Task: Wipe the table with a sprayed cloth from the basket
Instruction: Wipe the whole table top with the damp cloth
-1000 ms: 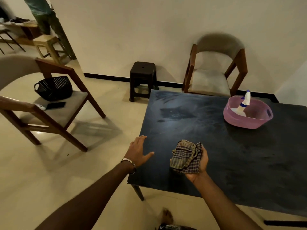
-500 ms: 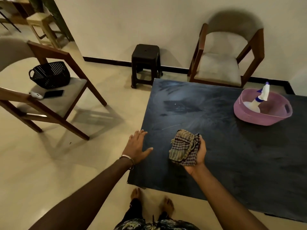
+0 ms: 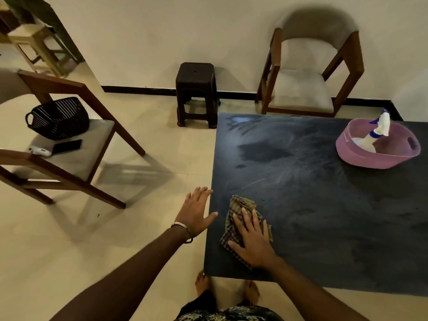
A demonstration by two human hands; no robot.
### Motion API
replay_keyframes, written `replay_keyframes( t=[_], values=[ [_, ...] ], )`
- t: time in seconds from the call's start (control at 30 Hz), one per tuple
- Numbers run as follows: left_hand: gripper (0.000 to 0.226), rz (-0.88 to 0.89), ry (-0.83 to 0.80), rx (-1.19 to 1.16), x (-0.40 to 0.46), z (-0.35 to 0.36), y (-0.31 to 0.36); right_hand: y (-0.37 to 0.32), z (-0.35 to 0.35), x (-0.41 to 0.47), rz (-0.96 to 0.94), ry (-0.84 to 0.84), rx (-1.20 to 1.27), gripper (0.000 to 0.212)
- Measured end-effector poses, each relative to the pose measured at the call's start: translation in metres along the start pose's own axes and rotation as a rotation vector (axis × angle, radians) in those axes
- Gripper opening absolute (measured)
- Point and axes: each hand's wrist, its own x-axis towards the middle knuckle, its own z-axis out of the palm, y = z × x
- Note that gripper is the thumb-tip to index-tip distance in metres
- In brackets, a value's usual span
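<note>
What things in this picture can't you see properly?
- Table: its right side is cut off by the head view's edge.
- Checked cloth: partly hidden under the right hand.
- Spray bottle: its base is hidden by the pink basket wall.
- Left hand: whether it touches the table is unclear.

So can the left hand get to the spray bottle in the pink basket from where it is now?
Probably not without stepping over: the left hand sits at the table's near left edge, while the spray bottle stands in the pink basket at the far right. Nothing blocks it.
</note>
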Motion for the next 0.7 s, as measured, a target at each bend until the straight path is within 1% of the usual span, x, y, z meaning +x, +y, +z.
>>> replay_keyframes(
  t=[0.07,0.1,0.2,0.3,0.37,0.47,0.53,0.63,0.7],
  values=[
    [0.066,0.008,-0.012,0.002,-0.003,0.001,-0.008,-0.001,-0.003,-0.001,0.014,0.087,-0.057,0.079],
    [0.065,0.011,-0.018,-0.002,-0.004,0.003,-0.012,0.000,-0.005,0.000,0.000,0.104,-0.089,0.079],
    [0.064,0.031,-0.034,-0.026,-0.008,0.011,-0.021,0.002,-0.007,0.009,-0.071,0.031,-0.160,0.078],
    [0.063,0.065,-0.045,-0.051,-0.011,0.017,-0.023,0.007,-0.011,0.017,-0.057,0.043,-0.136,0.075],
    [0.060,0.086,-0.050,-0.061,-0.012,0.020,-0.027,0.014,-0.018,0.028,0.034,0.096,-0.105,0.073],
    [0.056,0.090,-0.013,-0.077,-0.010,0.016,-0.035,0.035,-0.036,0.058,0.302,0.172,-0.003,0.072],
    [0.055,0.081,0.011,-0.076,-0.010,0.012,-0.042,0.046,-0.045,0.075,0.414,0.177,0.055,0.072],
    [0.056,0.058,0.031,-0.075,-0.009,0.006,-0.048,0.040,-0.039,0.084,0.447,0.248,0.065,0.076],
    [0.056,0.047,0.033,-0.081,-0.007,0.006,-0.050,0.016,-0.027,0.080,0.366,0.297,0.016,0.079]
  ],
)
